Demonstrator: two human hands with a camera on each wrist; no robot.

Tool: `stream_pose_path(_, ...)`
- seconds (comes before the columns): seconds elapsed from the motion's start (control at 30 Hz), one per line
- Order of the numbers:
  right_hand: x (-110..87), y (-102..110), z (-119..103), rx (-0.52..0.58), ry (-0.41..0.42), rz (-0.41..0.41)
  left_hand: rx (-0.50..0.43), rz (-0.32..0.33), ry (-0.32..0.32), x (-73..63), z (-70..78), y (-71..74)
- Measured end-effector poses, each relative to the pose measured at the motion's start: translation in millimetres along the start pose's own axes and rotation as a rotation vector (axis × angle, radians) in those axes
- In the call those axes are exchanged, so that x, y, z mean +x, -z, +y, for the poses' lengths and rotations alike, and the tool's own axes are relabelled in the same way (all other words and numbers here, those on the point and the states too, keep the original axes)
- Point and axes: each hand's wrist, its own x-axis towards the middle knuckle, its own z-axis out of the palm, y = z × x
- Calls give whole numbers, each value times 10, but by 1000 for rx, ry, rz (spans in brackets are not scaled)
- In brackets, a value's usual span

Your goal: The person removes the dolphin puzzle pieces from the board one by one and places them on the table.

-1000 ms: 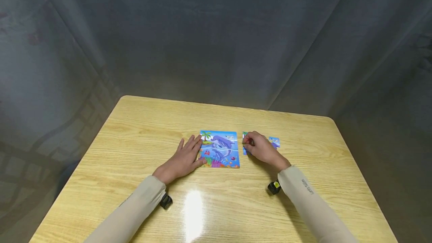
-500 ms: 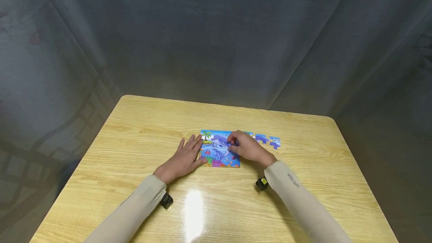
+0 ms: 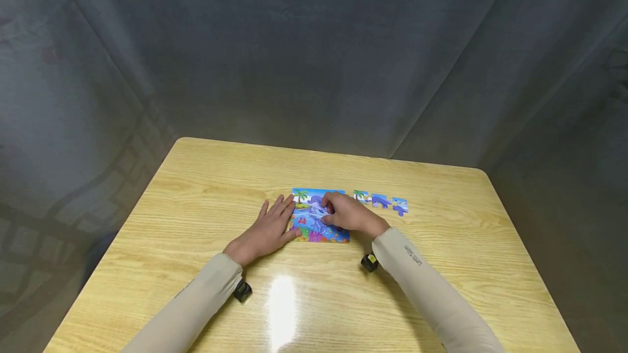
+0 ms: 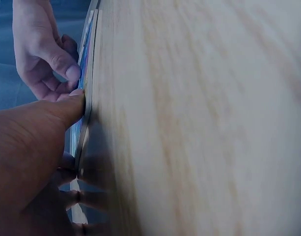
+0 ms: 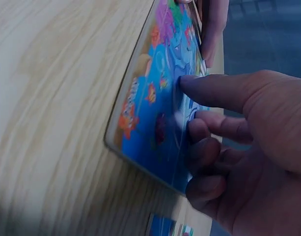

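Note:
A square dolphin jigsaw puzzle (image 3: 301,221), with a palm tree and bright coral, lies flat on the table. My left hand (image 3: 265,234) rests spread out at its left side, with the thumb and fingertips at the edge. Over the middle of the picture is my right hand (image 3: 354,214), thumb and fingers bent down onto it. In the right wrist view the thumb (image 5: 199,89) touches the dolphin, slightly apart from the curled fingers. I cannot tell whether a piece is pinched there. Loose puzzle pieces lie to the right: a palm tree (image 3: 360,195), a dolphin head (image 3: 380,200) and a bird (image 3: 400,206).
The wooden table (image 3: 221,173) has rounded far corners, with a grey curtain (image 3: 304,70) hanging behind it. A light reflection shines on the near part of the tabletop. A blue piece (image 5: 161,226) lies just beyond the puzzle's corner in the right wrist view.
My right hand has moved left from the loose pieces onto the middle of the puzzle, uncovering the palm tree and dolphin head pieces. The left hand has stayed in place.

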Motion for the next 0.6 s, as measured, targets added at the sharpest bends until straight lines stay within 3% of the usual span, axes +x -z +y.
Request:
stream_pose_path(0.17,49,15,-59,-17,-73,-10,7,0,0,8,-3,7)
stream_pose_path(0.37,96,39,-99,48,-142,-54,3,-3,7,15,-6,1)
stream_pose_path(0.6,92,25,-74,102,-141,-57,16,-2,13,14,-12,-12)
